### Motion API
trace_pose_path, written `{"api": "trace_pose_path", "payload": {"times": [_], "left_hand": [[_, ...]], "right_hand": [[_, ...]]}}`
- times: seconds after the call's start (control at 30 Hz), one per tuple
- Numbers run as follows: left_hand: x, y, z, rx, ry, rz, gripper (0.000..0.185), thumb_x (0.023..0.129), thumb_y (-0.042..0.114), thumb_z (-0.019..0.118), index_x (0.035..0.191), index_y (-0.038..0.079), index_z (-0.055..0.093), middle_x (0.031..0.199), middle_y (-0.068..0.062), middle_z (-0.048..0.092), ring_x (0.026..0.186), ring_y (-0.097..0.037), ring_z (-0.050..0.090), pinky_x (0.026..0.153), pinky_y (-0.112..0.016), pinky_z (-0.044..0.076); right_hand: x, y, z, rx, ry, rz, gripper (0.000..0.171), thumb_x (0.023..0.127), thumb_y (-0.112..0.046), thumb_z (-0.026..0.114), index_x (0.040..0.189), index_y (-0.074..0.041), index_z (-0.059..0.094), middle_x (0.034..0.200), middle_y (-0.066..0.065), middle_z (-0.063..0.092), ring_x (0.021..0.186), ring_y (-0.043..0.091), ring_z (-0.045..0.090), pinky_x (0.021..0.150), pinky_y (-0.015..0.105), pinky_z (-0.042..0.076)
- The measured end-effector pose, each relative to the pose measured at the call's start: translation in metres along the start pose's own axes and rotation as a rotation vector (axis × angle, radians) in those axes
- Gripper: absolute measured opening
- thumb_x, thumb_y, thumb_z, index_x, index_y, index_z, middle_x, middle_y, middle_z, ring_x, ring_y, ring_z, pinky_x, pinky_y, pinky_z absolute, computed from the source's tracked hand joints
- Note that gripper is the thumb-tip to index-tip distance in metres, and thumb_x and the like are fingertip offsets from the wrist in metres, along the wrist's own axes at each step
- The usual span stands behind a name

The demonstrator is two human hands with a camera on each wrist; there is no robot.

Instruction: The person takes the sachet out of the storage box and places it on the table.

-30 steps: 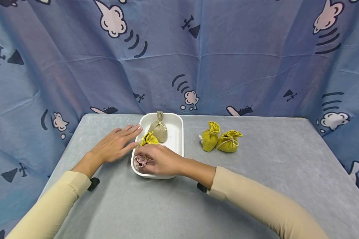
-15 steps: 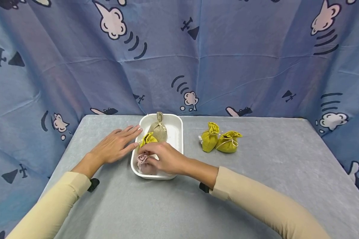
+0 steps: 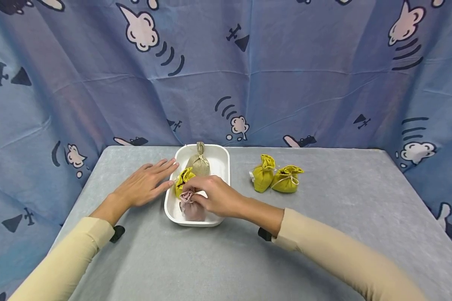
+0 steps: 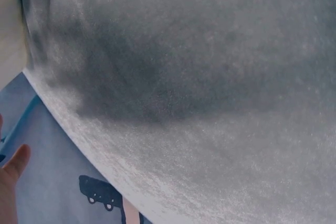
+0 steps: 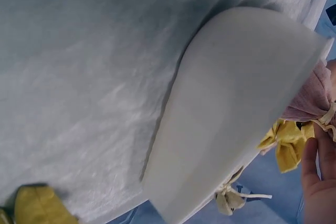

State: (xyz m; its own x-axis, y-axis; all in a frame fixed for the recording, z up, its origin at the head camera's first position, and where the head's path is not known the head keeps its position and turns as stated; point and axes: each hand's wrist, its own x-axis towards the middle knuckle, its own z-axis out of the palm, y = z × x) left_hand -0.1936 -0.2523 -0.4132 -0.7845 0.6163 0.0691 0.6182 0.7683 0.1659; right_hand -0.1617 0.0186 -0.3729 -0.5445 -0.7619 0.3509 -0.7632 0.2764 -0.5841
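Observation:
A white tray (image 3: 172,215) sits on the grey table and holds three drawstring pouches. A pink pouch (image 3: 193,210) stands at its near end, a yellow pouch (image 3: 183,179) behind it and a beige pouch (image 3: 201,164) at the far end. My right hand (image 3: 196,193) reaches into the tray, and its fingers pinch the pink pouch at its gathered neck. My left hand (image 3: 150,179) lies flat on the table with straight fingers against the tray's left rim. The right wrist view shows the tray's outer wall (image 5: 231,108) with the pink pouch (image 5: 310,98) above its rim.
Two more yellow pouches (image 3: 263,173) (image 3: 287,179) stand side by side on the table to the right of the tray. A blue patterned curtain (image 3: 286,83) hangs behind and around the table. The left wrist view shows only grey table cover (image 4: 199,77).
My right hand has drawn back to the right inside the tray, and the pink pouch now stands upright near the tray's front middle. The left hand has stayed put.

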Motion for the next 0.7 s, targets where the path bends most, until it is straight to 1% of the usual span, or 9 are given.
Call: {"api": "trace_pose_path", "payload": {"times": [0.17, 0.37, 0.57, 0.7], "left_hand": [[0.001, -0.001, 0.0, 0.004, -0.005, 0.005, 0.058, 0.107, 0.044, 0.04, 0.156, 0.015, 0.034, 0.161, -0.008, 0.03, 0.147, -0.031, 0.03, 0.111, -0.055, 0.031], [0.001, 0.0, 0.0, 0.003, -0.011, 0.004, 0.058, 0.106, 0.044, 0.041, 0.157, 0.015, 0.034, 0.162, -0.008, 0.029, 0.147, -0.032, 0.029, 0.111, -0.055, 0.031], [0.001, 0.001, -0.001, -0.004, -0.019, -0.001, 0.059, 0.106, 0.044, 0.041, 0.157, 0.015, 0.033, 0.162, -0.008, 0.028, 0.147, -0.032, 0.029, 0.111, -0.056, 0.031], [0.001, 0.002, -0.002, -0.004, -0.022, -0.003, 0.059, 0.106, 0.045, 0.04, 0.157, 0.015, 0.034, 0.162, -0.007, 0.028, 0.147, -0.032, 0.029, 0.111, -0.056, 0.032]], "right_hand": [[-0.006, 0.003, -0.011, -0.007, 0.015, -0.009, 0.02, 0.087, 0.004, 0.072, 0.105, -0.006, 0.07, 0.099, -0.001, 0.071, 0.094, 0.008, 0.065, 0.088, 0.02, 0.05], [-0.009, 0.002, -0.029, -0.014, 0.043, -0.015, 0.021, 0.087, 0.005, 0.072, 0.106, -0.003, 0.07, 0.103, 0.003, 0.071, 0.097, 0.013, 0.067, 0.09, 0.021, 0.051], [-0.011, 0.001, -0.048, 0.001, 0.064, 0.0, 0.023, 0.087, 0.008, 0.071, 0.109, 0.0, 0.07, 0.105, 0.006, 0.072, 0.098, 0.015, 0.069, 0.089, 0.02, 0.052], [-0.012, 0.002, -0.062, -0.013, 0.091, 0.008, 0.025, 0.086, 0.01, 0.071, 0.109, 0.001, 0.07, 0.104, 0.007, 0.072, 0.097, 0.016, 0.068, 0.087, 0.024, 0.054]]}}
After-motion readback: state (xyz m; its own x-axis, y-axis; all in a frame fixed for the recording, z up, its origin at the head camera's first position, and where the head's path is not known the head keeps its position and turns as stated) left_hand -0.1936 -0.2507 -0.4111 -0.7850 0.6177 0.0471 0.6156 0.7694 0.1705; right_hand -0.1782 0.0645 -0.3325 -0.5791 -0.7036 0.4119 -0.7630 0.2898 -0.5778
